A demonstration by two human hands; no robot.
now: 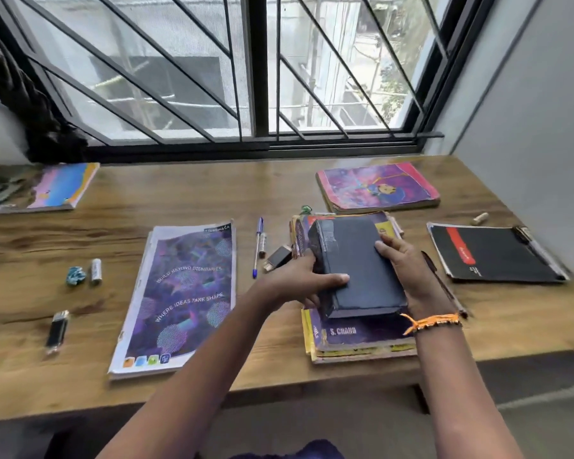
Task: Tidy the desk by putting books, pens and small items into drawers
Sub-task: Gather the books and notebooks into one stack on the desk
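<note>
A thick dark blue book (358, 260) lies on top of a stack of books (362, 339) at the desk's front right. My left hand (299, 281) grips its left edge, thumb across the cover. My right hand (408, 273) holds its right edge, fingers on the cover. A large purple notebook (183, 293) lies at the middle. A blue pen (257, 246) lies between it and the stack, with a small charger block (279, 256) beside it.
On the wooden desk (212, 193) are a pink-purple book (378, 187) at the back right, a black clipboard (497, 253) at the right, a colourful book (47, 187) at the back left, a black USB stick (57, 331), a battery (95, 271) and a blue crumpled bit (76, 275). A barred window is behind.
</note>
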